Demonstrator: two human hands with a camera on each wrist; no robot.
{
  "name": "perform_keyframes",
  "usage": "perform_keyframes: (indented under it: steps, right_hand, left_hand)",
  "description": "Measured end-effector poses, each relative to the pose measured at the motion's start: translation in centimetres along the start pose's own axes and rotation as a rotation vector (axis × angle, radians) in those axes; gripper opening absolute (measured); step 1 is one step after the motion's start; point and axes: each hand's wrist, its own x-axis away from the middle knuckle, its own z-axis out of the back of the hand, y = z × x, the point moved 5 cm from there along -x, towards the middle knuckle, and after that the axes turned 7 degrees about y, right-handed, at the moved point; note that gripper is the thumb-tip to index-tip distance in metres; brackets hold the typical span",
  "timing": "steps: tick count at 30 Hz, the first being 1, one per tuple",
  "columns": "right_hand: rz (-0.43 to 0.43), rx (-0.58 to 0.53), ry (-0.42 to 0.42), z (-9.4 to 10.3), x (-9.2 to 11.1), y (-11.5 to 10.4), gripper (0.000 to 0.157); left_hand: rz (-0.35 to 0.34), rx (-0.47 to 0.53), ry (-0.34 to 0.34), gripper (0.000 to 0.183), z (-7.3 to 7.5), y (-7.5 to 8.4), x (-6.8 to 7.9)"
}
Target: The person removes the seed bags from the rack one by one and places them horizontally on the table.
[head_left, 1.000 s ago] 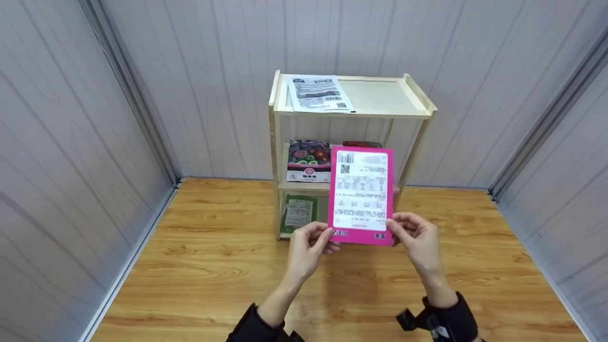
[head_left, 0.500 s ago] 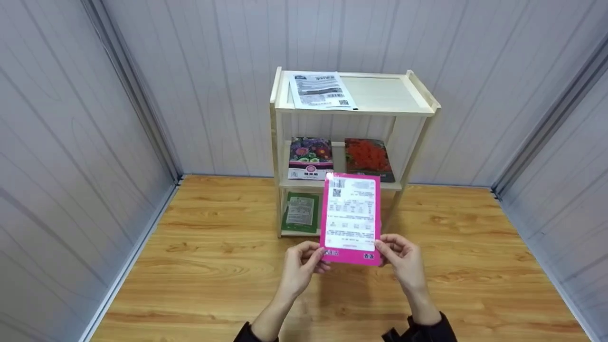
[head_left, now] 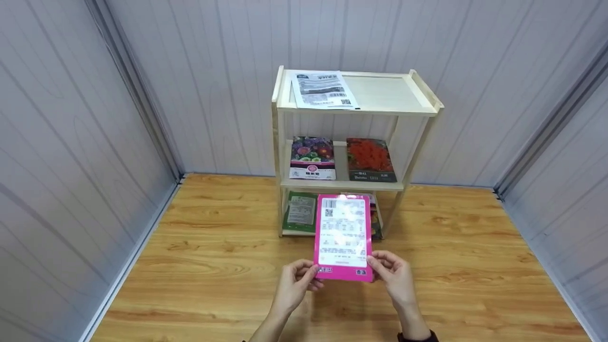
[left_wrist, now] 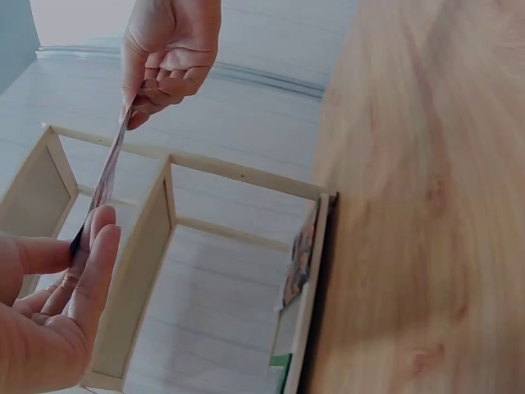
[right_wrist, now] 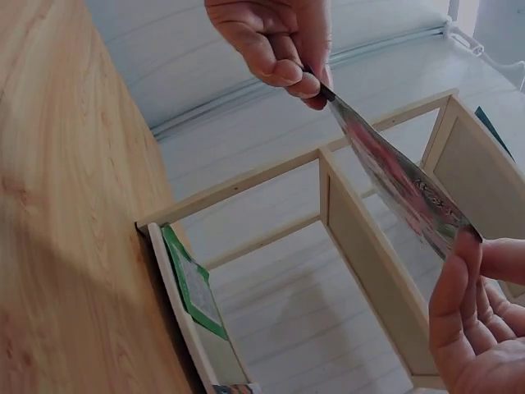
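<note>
Upright in front of the shelf's lower part, a pink-bordered seed packet (head_left: 343,235) shows its printed white back in the head view. My left hand (head_left: 293,285) pinches its lower left edge between thumb and fingers. At the lower right edge, my right hand (head_left: 395,279) pinches it the same way. From the right wrist, the packet's far face (right_wrist: 394,172) shows pink and green flower-like colours. In the left wrist view the packet (left_wrist: 107,176) is nearly edge-on, stretched between both hands.
A pale wooden shelf (head_left: 342,184) stands against the wall panels. White packets (head_left: 324,90) lie on top. Its middle tier holds a purple-flower packet (head_left: 312,158) and a red-flower packet (head_left: 370,160). Below are a green packet (head_left: 300,211) and a partly hidden packet (head_left: 375,221). The floor (head_left: 213,266) is wooden.
Both hands have lowered the seed packet, drawing it slightly left in the head view. The red-flower packet and part of the lower right packet have come into sight. The grip looks the same.
</note>
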Motion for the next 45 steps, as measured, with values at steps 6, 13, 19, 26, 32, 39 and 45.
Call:
perform_keyframes:
  steps: [6,13,19,26,32,39,45]
  right_hand:
    - [-0.131,-0.012,0.023,0.2,0.7,0.7,0.022]
    - [-0.292,-0.095,0.025,0.3,1.7,0.7,0.009]
    - [-0.34,-0.166,-0.003,0.5,2.2,1.0,0.008]
    - [-0.408,-0.2,-0.043,0.4,2.6,0.9,0.005]
    - [-0.428,-0.231,-0.116,0.2,2.8,0.8,0.005]
    - [-0.415,-0.274,-0.211,0.0,2.9,1.0,0.012]
    - [-0.442,-0.301,-0.229,0.1,3.1,1.1,0.017]
  left_hand:
    - [0.006,-0.012,-0.025,0.016,-0.1,1.4,1.0]
    - [0.001,-0.024,-0.055,0.019,0.0,0.3,1.1]
    - [-0.089,-0.12,-0.005,0.017,0.6,-1.4,0.0]
    - [-0.441,-0.424,0.181,0.036,1.0,0.1,-0.6]
    - [-0.687,-0.545,0.254,0.056,0.7,1.2,-1.0]
    - [-0.807,-0.474,0.23,0.039,0.5,1.3,-1.2]
    - [-0.932,-0.463,0.277,0.027,0.6,1.4,-1.0]
